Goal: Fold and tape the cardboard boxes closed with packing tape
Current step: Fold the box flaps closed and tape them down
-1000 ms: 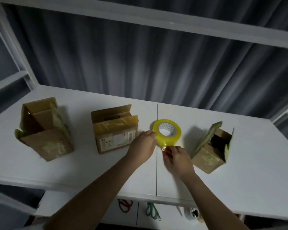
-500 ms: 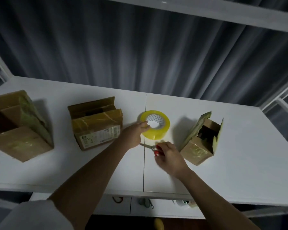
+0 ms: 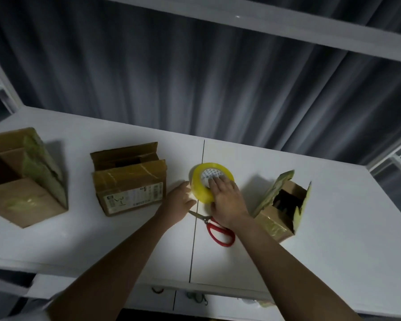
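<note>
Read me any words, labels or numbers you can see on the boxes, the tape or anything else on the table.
Nothing here can be quoted reliably.
Middle cardboard box: white shipping label with printed lines and a handwritten mark, too blurred to read.
Tape roll: patterned core, no legible text.
Left box, right box, scissors: no text visible.

On your desk (image 3: 333, 251) three boxes stand in a row: the left box (image 3: 26, 181) at the far left, the middle box (image 3: 130, 181) beside it, the right box (image 3: 283, 212) to your right. The tape roll (image 3: 203, 191) lies between the middle and right boxes, with the scissors (image 3: 218, 230) just in front of it.
</note>
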`<state>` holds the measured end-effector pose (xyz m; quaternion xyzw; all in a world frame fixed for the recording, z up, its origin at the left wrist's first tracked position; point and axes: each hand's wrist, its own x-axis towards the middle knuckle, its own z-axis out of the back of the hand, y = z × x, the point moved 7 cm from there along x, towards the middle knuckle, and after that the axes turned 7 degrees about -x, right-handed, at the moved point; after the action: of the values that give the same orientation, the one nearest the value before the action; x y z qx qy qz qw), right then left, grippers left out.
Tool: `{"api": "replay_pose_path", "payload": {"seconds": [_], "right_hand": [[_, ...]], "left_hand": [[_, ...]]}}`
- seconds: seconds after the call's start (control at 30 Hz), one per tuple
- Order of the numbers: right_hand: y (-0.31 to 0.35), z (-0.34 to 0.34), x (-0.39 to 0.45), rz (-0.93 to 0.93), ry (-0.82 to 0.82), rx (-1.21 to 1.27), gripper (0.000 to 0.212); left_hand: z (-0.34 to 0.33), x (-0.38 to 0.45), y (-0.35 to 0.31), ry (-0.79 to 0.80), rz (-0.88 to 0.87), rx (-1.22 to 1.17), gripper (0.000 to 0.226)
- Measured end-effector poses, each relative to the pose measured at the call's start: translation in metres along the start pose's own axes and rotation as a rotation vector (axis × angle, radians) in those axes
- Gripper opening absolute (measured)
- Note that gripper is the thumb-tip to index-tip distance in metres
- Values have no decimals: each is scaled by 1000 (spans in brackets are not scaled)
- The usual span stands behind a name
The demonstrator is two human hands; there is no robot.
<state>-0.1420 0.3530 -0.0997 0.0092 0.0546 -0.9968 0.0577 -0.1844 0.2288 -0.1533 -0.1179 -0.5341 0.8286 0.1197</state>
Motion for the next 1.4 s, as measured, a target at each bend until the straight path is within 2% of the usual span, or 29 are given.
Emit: {"api": "replay_pose_path", "payload": {"seconds": [0.1, 0.23, 0.33, 0.5, 0.6, 0.67, 0.77, 0.83, 0.9, 0.97, 1.07, 1.13, 1.2, 1.27, 1.4], "right_hand": [[-4, -11, 15, 8, 144, -100, 63], [-5, -9, 17, 22, 179, -102, 60], [-5, -9, 17, 38, 181, -197, 52], [-6, -9, 26, 27, 207, -301, 45], [-1, -12, 38, -35, 186, -259, 43], [2, -13, 44, -60, 156, -199, 50], [5, -16, 37, 45, 172, -115, 63], [4, -14, 26, 141, 198, -89, 61], [-2, -11, 21, 156, 198, -107, 55], [-2, -7, 22, 109, 174, -134, 53], [-6, -10, 36, -89, 179, -54, 51], [-5, -14, 42, -175, 212, 3, 58], [-2, -8, 39, -170, 163, -49, 68], [3, 6, 19, -140, 69, -88, 64], [15, -20, -42, -172, 234, -63, 46]], "left_hand": [[1, 7, -2, -91, 2, 45, 41], [4, 13, -9, -194, -61, 164, 15], [7, 11, -10, -220, -73, 206, 17], [12, -10, -14, -211, -187, 292, 7], [22, -29, -9, -215, -232, 356, 9], [33, -35, -6, -245, -218, 382, 10], [52, -39, 0, -294, -162, 405, 11], [58, -44, 3, -306, -167, 433, 16], [55, -50, 6, -267, -184, 390, 15], [51, -59, 6, -245, -220, 367, 11], [54, -74, 12, -235, -231, 338, 10], [59, -79, 14, -232, -225, 355, 11], [67, -78, 13, -272, -246, 368, 11], [73, -75, 13, -273, -230, 372, 13], [79, -77, 15, -227, -195, 293, 10]]}}
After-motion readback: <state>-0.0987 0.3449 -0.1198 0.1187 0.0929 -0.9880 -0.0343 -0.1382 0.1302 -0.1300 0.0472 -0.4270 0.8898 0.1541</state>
